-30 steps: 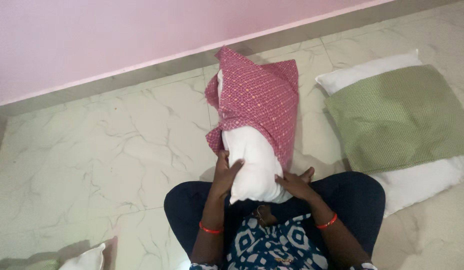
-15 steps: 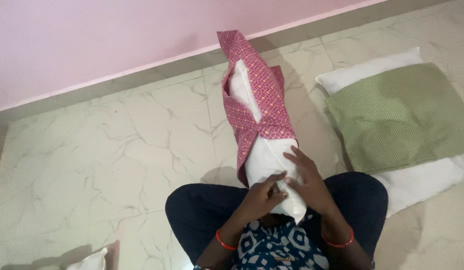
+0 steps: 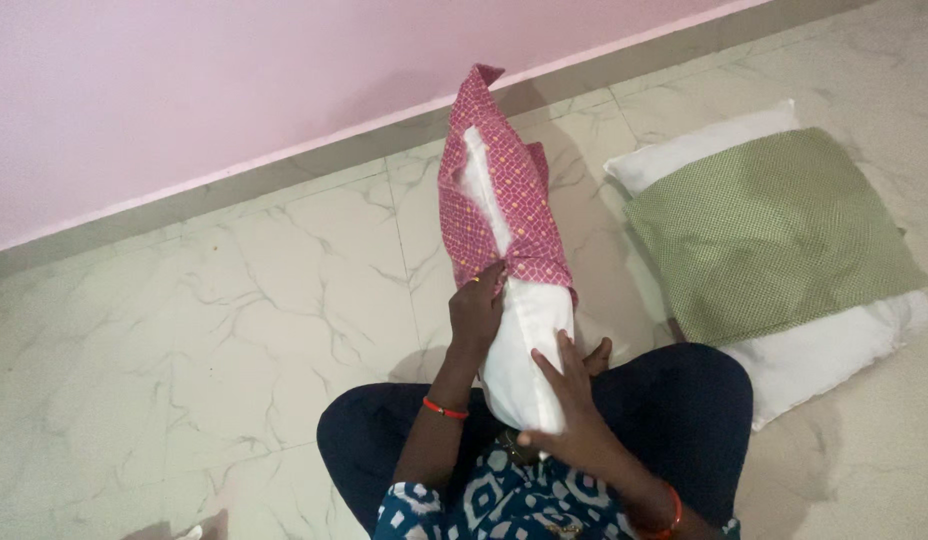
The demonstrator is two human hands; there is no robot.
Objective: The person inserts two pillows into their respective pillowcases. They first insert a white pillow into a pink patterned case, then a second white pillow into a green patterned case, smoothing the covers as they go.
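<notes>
A white pillow stands on end in my lap, its upper half inside a pink patterned pillowcase. My left hand grips the lower hem of the pillowcase on the pillow's left side. Lower down, my right hand lies flat against the bare white part of the pillow, fingers spread. Both wrists wear red bangles. I sit cross-legged in dark trousers.
To the right, a green checked pillowcase lies on top of another white pillow on the marble-pattern floor. A pink wall with a grey skirting runs along the back.
My left hand has gone up from the pillow's bottom to the pillowcase hem and taken hold of it. My right hand has slid lower on the pillow. The pillow turned edge-on earlier.
</notes>
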